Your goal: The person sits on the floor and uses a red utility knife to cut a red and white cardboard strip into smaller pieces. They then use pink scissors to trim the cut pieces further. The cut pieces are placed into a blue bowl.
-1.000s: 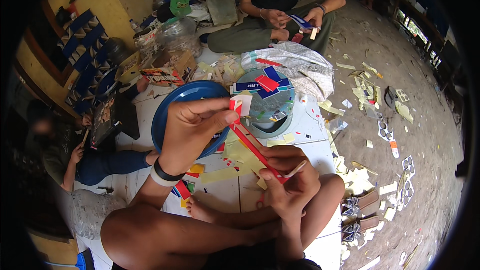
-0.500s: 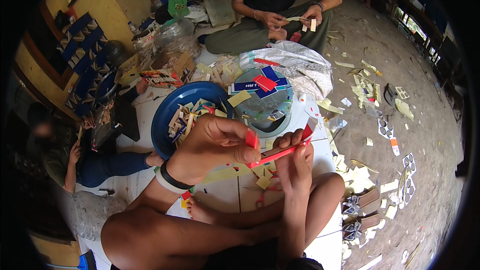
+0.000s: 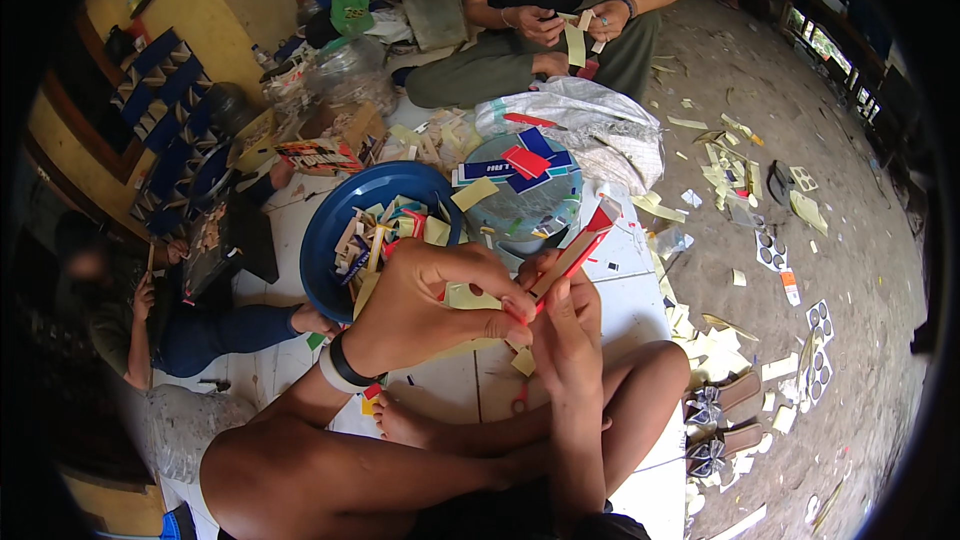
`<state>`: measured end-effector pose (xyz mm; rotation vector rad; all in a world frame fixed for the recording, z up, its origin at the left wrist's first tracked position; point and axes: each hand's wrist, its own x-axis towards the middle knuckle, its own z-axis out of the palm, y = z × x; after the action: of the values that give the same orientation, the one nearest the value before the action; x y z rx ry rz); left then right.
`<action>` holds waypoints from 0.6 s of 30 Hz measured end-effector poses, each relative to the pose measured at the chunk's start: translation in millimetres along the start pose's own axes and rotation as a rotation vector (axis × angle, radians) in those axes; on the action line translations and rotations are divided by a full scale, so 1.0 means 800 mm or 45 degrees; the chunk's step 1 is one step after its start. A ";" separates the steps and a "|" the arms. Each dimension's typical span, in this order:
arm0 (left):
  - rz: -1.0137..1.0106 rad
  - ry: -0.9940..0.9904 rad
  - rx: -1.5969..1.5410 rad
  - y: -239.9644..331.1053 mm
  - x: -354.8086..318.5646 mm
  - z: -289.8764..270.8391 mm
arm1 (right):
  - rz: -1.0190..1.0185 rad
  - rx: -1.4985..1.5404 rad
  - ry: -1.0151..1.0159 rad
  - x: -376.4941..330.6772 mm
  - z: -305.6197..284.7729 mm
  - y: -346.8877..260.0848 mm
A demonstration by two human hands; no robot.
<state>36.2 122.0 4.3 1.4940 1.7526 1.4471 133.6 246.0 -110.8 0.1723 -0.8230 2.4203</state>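
In front of me, both hands hold a narrow red card strip (image 3: 577,258), folded along its length with a pale inside. My left hand (image 3: 450,290) pinches its lower end between thumb and fingers. My right hand (image 3: 567,330) grips it around the middle, thumb on the near side. The strip slants up to the right, its far end flaring open. Behind my left hand stands a blue basin (image 3: 318,278) full of cut card pieces. A round tub (image 3: 553,202) beyond my hands carries red card pieces (image 3: 526,161), blue strips and a pale yellow piece.
Red-handled scissors (image 3: 520,400) lie on the white tiles near my foot. A white sack (image 3: 625,145) lies behind the tub, beside a cardboard box (image 3: 322,153) of scraps. One person folds card opposite; another works at left. Sandals (image 3: 728,412) and scraps lie on the ground at right.
The red strip has swung from nearly level to a steep slant, its far end rising. My right hand has moved left, closer to my left hand. The person opposite has shifted their card.
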 end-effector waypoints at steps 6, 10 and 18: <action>0.300 -0.082 0.240 -0.003 0.005 -0.010 | -0.102 -0.396 -0.017 -0.005 -0.004 -0.032; 0.314 -0.121 0.299 0.000 0.003 -0.015 | -0.129 -0.423 0.009 -0.012 0.006 -0.044; -0.004 -0.129 -0.156 0.002 -0.007 -0.007 | -0.205 -0.441 0.004 -0.018 0.020 -0.052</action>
<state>33.9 114.4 6.0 1.4733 1.5771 1.4248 167.2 256.5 -80.4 0.0958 -1.1636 2.0914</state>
